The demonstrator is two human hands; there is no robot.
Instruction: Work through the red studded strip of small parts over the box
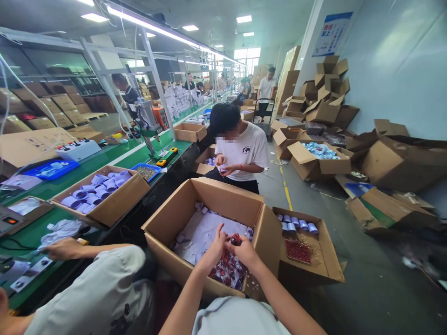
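Both my hands reach into a large open cardboard box [181, 207] in front of me. My left hand [216, 246] and my right hand [244, 251] are pinched together on a small dark red part [235, 239] held between them. Under them lies a heap of red and dark small parts [226, 272] on a pale lilac sheet, with a few lilac spools at the box's far side.
A smaller box [326, 260] with lilac spools and a red mesh piece stands at right. A person in a white shirt [240, 149] sits ahead. Another person's arm [80, 251] rests on the green workbench [31, 232] at left. Open cartons pile along the right wall.
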